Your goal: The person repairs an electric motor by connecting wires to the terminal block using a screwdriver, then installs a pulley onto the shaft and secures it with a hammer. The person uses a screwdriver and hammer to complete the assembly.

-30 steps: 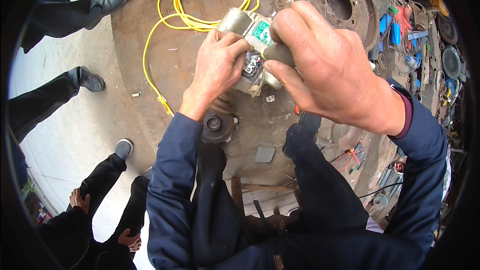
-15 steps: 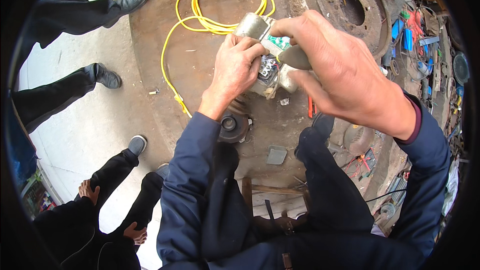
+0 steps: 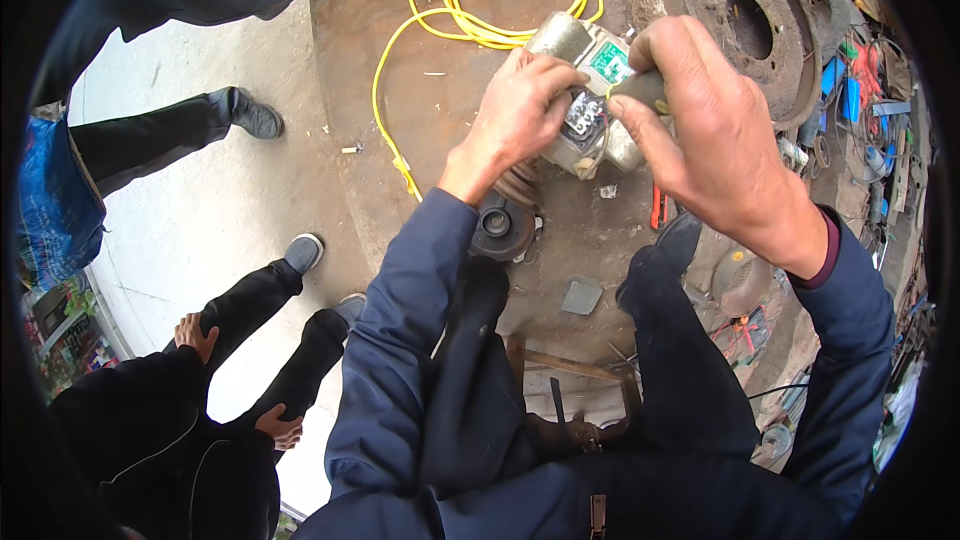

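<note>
An electric motor (image 3: 572,157) lies on the ground in front of me, its terminal box open. Inside show a terminal block (image 3: 584,114) with metal contacts and thin wires. A green plate (image 3: 610,62) and a grey metal cylinder (image 3: 558,37) are beside the box. My left hand (image 3: 520,118) rests against the box, thumb and forefinger pinched at the block's edge; what lies between them is hidden. Just right of the block, my right hand (image 3: 715,130) is closed around a dark rounded object (image 3: 643,90), partly covered by the fingers. A short yellow piece shows near its thumb.
A coiled yellow cable (image 3: 455,15) lies beyond the motor, with a rusty wheel rim (image 3: 800,35) at far right. Nearer are a dark pulley (image 3: 500,230), red-handled pliers (image 3: 659,208) and a grey plate (image 3: 581,295). Bystanders' legs (image 3: 175,145) are at left; scrap lines the right.
The view has shifted, moving the scene rightward in the picture. My right hand has turned slightly, with its thumb tip now closer to the terminal block. My left hand stays at the box.
</note>
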{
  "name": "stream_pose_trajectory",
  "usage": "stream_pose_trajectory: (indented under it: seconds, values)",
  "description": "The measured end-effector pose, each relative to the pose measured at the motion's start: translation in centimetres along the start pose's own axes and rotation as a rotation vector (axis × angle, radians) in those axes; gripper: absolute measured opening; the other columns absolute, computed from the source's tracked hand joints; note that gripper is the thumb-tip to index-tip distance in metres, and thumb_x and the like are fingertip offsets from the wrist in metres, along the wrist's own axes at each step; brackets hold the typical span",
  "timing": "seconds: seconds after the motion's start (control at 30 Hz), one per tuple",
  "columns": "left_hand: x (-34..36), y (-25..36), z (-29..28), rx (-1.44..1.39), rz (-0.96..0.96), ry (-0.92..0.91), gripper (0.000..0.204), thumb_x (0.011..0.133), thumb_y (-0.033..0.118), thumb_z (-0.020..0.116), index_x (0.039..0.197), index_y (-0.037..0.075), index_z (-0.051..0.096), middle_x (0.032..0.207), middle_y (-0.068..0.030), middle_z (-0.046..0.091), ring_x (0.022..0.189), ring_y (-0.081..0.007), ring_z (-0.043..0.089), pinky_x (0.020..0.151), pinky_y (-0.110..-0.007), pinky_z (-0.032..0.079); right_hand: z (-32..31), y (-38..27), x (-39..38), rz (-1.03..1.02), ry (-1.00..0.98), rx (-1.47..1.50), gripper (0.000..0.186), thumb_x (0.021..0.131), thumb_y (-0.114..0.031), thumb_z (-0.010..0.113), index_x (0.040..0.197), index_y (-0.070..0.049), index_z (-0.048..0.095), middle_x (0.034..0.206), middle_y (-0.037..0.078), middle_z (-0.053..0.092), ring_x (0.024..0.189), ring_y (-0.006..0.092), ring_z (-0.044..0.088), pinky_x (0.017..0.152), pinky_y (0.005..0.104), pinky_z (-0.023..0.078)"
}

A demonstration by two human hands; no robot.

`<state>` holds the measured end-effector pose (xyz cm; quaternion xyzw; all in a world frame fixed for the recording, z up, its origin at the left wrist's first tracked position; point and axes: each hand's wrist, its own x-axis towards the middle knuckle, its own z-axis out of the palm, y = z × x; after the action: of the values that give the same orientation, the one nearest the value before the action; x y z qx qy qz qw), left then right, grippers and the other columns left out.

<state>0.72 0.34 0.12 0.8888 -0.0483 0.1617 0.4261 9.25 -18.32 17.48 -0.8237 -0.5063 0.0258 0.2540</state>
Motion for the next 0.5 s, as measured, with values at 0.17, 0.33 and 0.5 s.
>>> stream_pose_trajectory:
  seconds: [0.17, 0.33, 0.5]
  values:
    - [-4.1, -2.7, -3.0, -0.163, -0.285, 0.246, 0.025, 0.1, 0.002, 0.07, 0.123, 0.006, 0.077, 0.114, -0.0061, 0.08, 0.095, -0.0134, 0.071, 0.087, -0.031, 0.058, -0.5, 0.5, 0.7, -0.002, -0.037, 0.207, 0.032, 0.092, -0.003, 0.078, 0.115, -0.001, 0.055, 0.101, 0.018, 0.064, 0.085, 0.0321, 0.069, 0.074, 0.039, 0.054]
    - [-12.0, -7.9, -6.2, -0.18, -0.844, 0.432, 0.024, 0.101, 0.008, 0.065, 0.121, 0.0, 0.076, 0.112, -0.0132, 0.081, 0.103, -0.018, 0.076, 0.094, -0.033, 0.058, -0.2, 0.8, 1.1, 0.055, 0.045, 0.074, 0.028, 0.096, -0.009, 0.078, 0.113, -0.002, 0.056, 0.091, 0.016, 0.065, 0.075, 0.0283, 0.065, 0.073, 0.038, 0.053]
    - [-19.9, -8.8, -5.1, 0.091, -1.001, 0.143, 0.024, 0.099, 0.011, 0.068, 0.118, 0.0, 0.077, 0.114, -0.0193, 0.08, 0.107, -0.0277, 0.078, 0.097, -0.038, 0.059, -1.2, 4.1, 0.8, 0.301, -0.087, 0.1, 0.027, 0.104, -0.023, 0.074, 0.114, -0.004, 0.058, 0.081, 0.004, 0.056, 0.068, 0.0115, 0.053, 0.063, 0.0306, 0.044]
